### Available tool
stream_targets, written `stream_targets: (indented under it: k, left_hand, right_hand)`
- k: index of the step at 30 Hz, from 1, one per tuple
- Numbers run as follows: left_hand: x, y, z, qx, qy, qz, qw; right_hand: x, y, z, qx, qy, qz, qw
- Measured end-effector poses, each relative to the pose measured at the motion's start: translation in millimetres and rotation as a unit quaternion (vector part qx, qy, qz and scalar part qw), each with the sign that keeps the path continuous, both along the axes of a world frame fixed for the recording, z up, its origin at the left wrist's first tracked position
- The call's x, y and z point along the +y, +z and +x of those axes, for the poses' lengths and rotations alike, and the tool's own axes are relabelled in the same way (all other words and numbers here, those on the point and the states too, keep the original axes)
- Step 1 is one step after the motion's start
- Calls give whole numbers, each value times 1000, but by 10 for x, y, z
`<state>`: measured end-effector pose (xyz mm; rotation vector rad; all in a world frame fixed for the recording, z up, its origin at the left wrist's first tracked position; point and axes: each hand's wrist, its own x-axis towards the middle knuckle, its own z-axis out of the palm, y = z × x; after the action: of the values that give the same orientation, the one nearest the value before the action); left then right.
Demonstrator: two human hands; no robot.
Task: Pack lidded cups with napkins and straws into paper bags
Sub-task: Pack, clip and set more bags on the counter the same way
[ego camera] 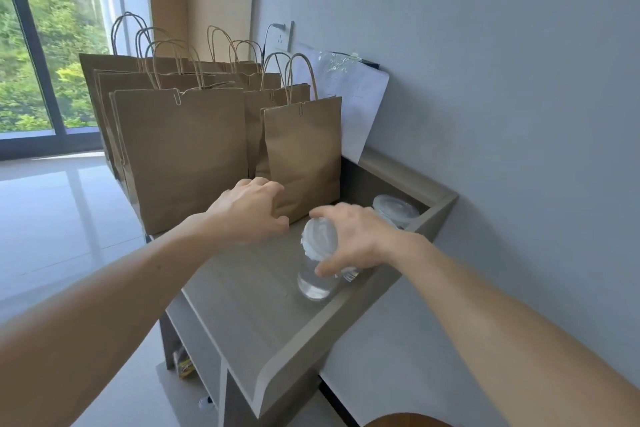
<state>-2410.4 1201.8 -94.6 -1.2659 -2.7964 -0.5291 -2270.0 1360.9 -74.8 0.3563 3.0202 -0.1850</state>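
A clear lidded cup (317, 263) stands on the grey shelf top (249, 288), and my right hand (353, 239) grips it from above around the lid and rim. A second lidded cup (394, 210) sits behind it in the shelf's back corner by the wall. My left hand (251, 210) hovers with fingers spread, holding nothing, just in front of the nearest small brown paper bag (303, 152). A larger bag (183, 156) stands to its left, with several more handled bags behind. I see no napkins or straws.
White papers in plastic (349, 94) lean on the grey wall behind the bags, below a wall socket (282, 38). The shelf has a raised rim (346, 305) on the right. Tiled floor and a large window lie to the left.
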Motion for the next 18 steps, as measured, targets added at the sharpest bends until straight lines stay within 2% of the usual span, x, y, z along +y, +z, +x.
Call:
stream_targets:
  k: [4, 8, 13, 18]
  left_hand:
    - [51, 148, 82, 18, -10, 3, 1000]
    - [227, 294, 333, 30, -36, 5, 999]
    - [623, 410, 881, 43, -94, 18, 994]
    - [1090, 365, 1624, 45, -150, 13, 988]
  right_hand:
    - [126, 379, 212, 117, -35, -97, 988]
    - [305, 710, 614, 193, -66, -90, 975]
    - [555, 928, 1382, 247, -127, -67, 958]
    - [785, 804, 2323, 249, -202, -73, 944]
